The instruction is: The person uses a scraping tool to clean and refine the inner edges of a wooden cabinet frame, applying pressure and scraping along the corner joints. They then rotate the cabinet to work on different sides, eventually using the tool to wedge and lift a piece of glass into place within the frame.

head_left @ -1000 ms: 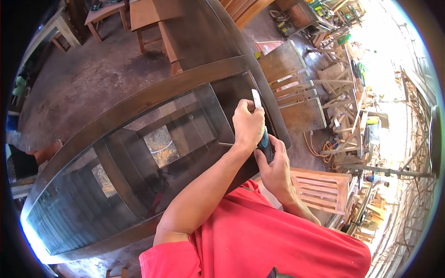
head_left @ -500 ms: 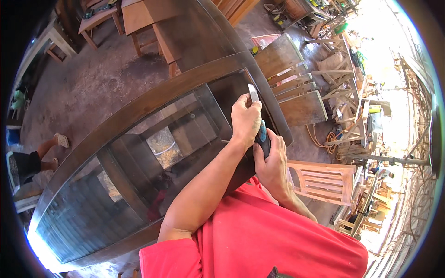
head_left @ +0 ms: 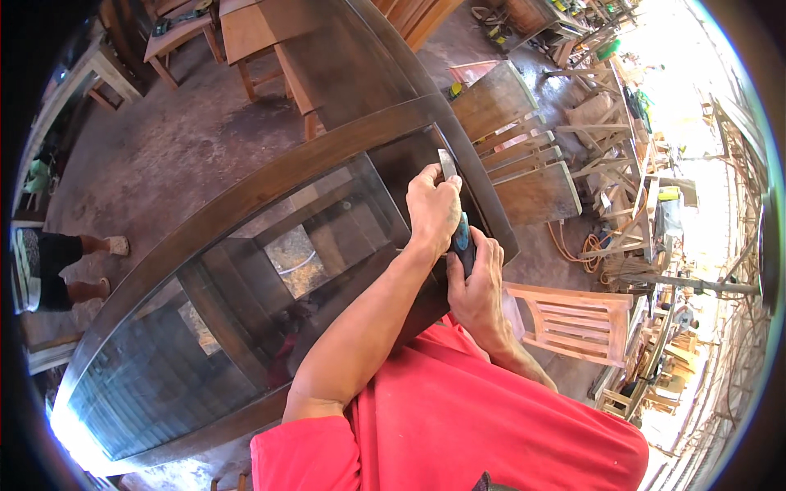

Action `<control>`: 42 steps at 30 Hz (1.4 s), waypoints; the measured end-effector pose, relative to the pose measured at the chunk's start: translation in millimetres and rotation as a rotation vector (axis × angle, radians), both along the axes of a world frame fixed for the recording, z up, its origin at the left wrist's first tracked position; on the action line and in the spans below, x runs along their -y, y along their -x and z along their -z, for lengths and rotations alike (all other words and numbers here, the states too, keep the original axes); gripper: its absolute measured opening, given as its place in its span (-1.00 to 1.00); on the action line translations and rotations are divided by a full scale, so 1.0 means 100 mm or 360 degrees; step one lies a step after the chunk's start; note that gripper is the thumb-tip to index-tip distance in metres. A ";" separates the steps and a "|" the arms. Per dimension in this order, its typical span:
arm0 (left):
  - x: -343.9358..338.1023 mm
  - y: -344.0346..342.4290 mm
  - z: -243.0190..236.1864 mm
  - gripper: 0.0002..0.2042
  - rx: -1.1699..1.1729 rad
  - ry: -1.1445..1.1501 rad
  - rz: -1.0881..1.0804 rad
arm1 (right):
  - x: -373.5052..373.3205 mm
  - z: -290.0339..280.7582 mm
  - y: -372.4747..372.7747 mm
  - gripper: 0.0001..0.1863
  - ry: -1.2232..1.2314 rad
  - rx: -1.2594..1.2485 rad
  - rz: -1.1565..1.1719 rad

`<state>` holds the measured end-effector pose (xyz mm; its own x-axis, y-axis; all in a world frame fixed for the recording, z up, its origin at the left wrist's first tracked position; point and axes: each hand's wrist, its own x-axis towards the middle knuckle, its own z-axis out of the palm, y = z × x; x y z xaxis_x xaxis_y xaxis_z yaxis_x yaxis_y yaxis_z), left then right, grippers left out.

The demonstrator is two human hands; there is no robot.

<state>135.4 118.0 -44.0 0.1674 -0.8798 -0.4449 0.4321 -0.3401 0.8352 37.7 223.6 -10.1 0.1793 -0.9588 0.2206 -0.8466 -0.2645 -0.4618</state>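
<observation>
A chisel (head_left: 447, 163) with a flat metal blade and a blue-and-black handle lies along the right end of a dark brown wooden frame (head_left: 352, 128). My left hand (head_left: 434, 204) is closed round its blade, fingers pinching near the tip. Below it, my right hand (head_left: 477, 282) grips the handle. The blade's tip rests close to the inner edge of the frame's end rail; whether it touches the wood I cannot tell. Next to my left forearm, a glass panel (head_left: 237, 307) fills much of the frame, showing parts beneath it.
Slatted wooden chair parts (head_left: 524, 190) stand beyond the frame's right end, with a chair back (head_left: 573, 321) nearer me. Orange tubing (head_left: 591, 254) lies coiled on the floor. At the left, another person's legs (head_left: 82, 270) show. Wooden tables (head_left: 246, 37) stand at the far side.
The other person at the left has shifted, with more of the legs in view. My hands and the chisel hold almost the same place.
</observation>
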 end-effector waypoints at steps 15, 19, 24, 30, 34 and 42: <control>0.19 -0.17 0.03 -0.75 0.0179 0.0101 -0.0033 | 0.20 0.07 -0.19 -0.47 -0.0023 0.0003 0.0048; 0.34 -0.24 0.08 -0.79 0.0127 0.0033 -0.0034 | 0.34 0.08 -0.32 -0.47 -0.0166 0.0208 0.0072; 0.42 -0.25 0.28 -0.79 0.0190 0.0067 -0.0001 | 0.52 0.11 -0.32 -0.46 -0.0592 0.0118 0.0061; 0.38 -0.26 0.20 -0.83 0.0169 0.0023 0.0078 | 0.85 0.20 -0.27 -0.54 -0.0951 -0.0215 -0.0027; 0.30 -0.21 0.18 -0.83 0.0260 0.0037 0.0133 | 0.76 0.20 -0.21 -0.50 -0.0917 -0.0177 0.0005; 0.22 -0.14 0.13 -0.79 0.0116 0.0050 0.0103 | 0.73 0.08 -0.21 -0.47 -0.0913 -0.0353 0.0031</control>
